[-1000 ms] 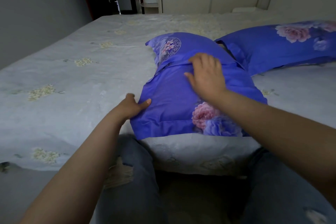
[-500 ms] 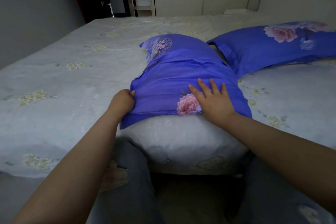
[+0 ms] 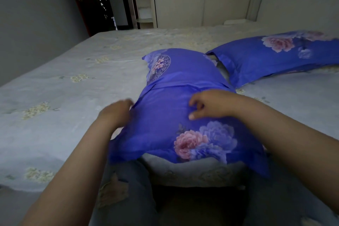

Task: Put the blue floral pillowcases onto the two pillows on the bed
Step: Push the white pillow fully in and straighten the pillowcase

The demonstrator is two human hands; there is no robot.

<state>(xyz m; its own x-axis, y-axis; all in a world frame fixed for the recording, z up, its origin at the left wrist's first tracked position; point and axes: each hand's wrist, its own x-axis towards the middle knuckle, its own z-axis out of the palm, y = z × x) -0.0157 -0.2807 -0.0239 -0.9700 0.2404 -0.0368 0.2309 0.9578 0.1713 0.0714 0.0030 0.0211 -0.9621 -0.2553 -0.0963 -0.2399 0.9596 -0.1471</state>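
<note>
The bed (image 3: 60, 86) filled most of the view, spread with a pale grey sheet printed with small yellowish flower clusters. Beyond its far edge stood a pale wardrobe (image 3: 201, 3) with dark upper panels, and left of that a dark doorway (image 3: 99, 0). On the right side of the bed lay the far pillow (image 3: 286, 55), covered in blue fabric with a pink flower print, its open end turned toward the near pillow and just beside it. The near pillow (image 3: 190, 170) lay in the middle, running from the bed's near edge away from the camera, with its grey near end bare below the hem. The pillowcase (image 3: 170, 115) covered the rest of it, its loose near edge hanging over the pillow's end and a pink and lilac bloom printed near that edge. The person's knees in torn jeans (image 3: 126, 198) pressed against the bed's near edge under the pillow. The right hand (image 3: 212, 104) rested on top of the pillowcase near its middle, fingers curled and thumb drawn in, pinching up a small fold of the cloth. The left hand (image 3: 115, 113) was at the pillowcase's left side and blurred; it touched the fabric there, but whether it gripped it I cannot tell.
</note>
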